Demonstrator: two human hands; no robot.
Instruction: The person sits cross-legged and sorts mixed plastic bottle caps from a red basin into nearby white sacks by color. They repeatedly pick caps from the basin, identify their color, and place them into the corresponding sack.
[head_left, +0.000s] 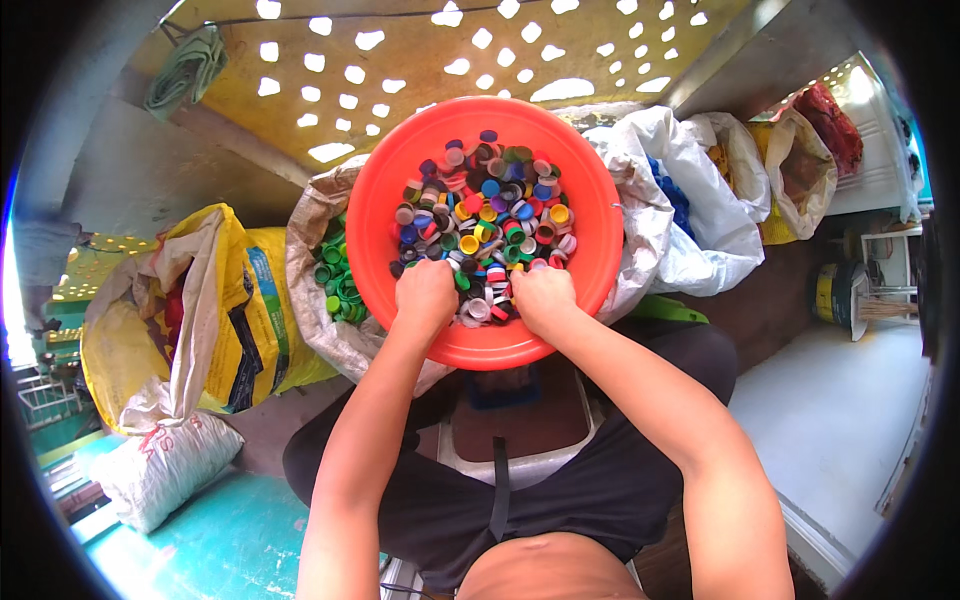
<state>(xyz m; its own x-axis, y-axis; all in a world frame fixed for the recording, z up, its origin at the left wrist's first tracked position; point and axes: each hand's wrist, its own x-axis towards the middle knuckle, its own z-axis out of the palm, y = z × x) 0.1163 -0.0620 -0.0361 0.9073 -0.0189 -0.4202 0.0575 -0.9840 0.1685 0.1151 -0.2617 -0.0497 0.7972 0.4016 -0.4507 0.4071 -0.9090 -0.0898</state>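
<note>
A red plastic basin (480, 346) stands in front of me, holding a heap of mixed-colour plastic bottle caps (487, 217). My left hand (426, 296) is inside its near left part, fingers curled down at the caps. At the near right part, my right hand (545, 296) is curled in the same way, its fingertips among caps. Whether either hand grips a cap is hidden. Left of the basin, partly under its rim, an open woven sack (315, 277) holds green caps (341, 281). On the right, a white sack (712, 255) shows blue caps (671, 199) inside.
Further left are a yellow printed sack (255, 322) and a closed white sack (169, 465) on a green surface. More open sacks (806, 180) line the right side, near a dark tub (836, 300) lying tilted. Behind the basin stands a yellow panel with holes (427, 60).
</note>
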